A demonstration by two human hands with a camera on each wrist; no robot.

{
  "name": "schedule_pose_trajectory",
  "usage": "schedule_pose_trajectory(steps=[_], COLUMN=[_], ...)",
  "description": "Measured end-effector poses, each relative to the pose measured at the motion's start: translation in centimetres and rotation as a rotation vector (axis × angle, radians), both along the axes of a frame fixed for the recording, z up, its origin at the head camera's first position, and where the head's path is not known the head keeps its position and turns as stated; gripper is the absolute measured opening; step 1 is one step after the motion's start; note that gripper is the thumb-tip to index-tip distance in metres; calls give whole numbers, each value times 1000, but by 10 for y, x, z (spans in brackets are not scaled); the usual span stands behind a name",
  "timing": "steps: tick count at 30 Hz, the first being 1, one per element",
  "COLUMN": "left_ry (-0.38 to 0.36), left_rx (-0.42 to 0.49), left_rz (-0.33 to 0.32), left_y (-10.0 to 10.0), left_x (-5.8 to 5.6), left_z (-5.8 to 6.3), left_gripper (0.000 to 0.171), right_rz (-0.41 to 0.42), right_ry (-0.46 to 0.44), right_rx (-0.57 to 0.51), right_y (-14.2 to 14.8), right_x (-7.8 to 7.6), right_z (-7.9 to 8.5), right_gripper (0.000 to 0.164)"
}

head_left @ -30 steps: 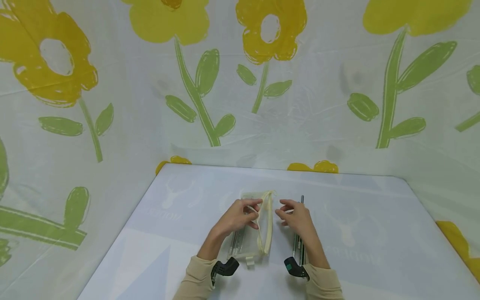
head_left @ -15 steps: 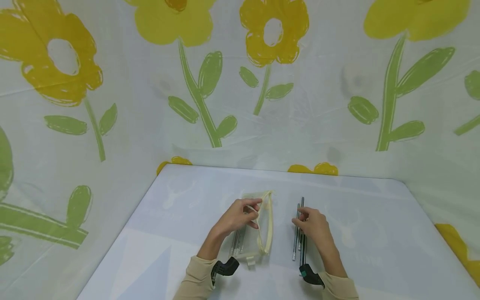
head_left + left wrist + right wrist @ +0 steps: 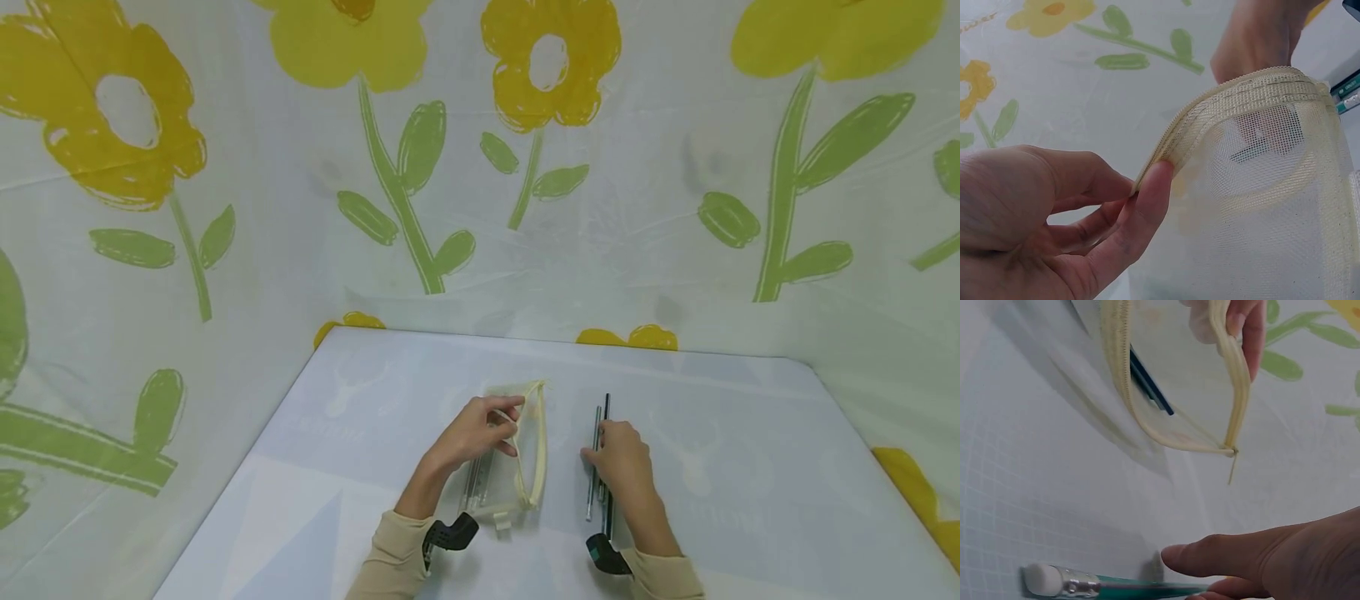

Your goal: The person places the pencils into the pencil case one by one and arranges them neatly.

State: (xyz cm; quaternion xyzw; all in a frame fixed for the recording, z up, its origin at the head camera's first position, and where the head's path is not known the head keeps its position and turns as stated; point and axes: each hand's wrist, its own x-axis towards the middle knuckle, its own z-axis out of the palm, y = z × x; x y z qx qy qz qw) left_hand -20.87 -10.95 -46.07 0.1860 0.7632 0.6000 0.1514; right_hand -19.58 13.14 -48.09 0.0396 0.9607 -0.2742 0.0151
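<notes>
My left hand (image 3: 474, 433) pinches the cream zipper edge of a see-through mesh pencil pouch (image 3: 1266, 206) between thumb and fingers, and the pouch mouth gapes open. Inside it, dark pencils (image 3: 1150, 384) show in the right wrist view. To the right, my right hand (image 3: 626, 458) is low over several pencils on the table, its thumb straight. A green pencil (image 3: 1141, 590) with a white eraser lies under that hand, fingertips right at its shaft and thumb just above it. A dark pencil (image 3: 607, 407) extends beyond the fingers.
The pouch and loose pencils lie on a pale table (image 3: 360, 417) with faint printing. A white curtain (image 3: 645, 167) with yellow flowers stands behind and to the sides. A small pale tab (image 3: 502, 522) sticks out at the pouch's near end.
My right hand has moved right, away from the pouch mouth, and come down over the pencils. My left hand keeps its pinch on the pouch edge.
</notes>
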Motion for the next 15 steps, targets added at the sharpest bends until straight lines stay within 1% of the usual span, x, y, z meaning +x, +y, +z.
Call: schedule_pose_trajectory(steps=[5, 11, 15], left_ry=[-5, 1, 14], left_rx=[2, -8, -12], left_rz=[-1, -1, 11], left_y=[1, 2, 3], left_x=[0, 0, 0], left_z=[-1, 0, 1], left_gripper=[48, 49, 48], right_rz=[-2, -9, -12], right_ry=[36, 89, 121], right_rx=[57, 128, 125], right_y=[-6, -13, -15], right_x=[3, 6, 5], right_z=[-4, -6, -6], right_gripper=[29, 30, 27])
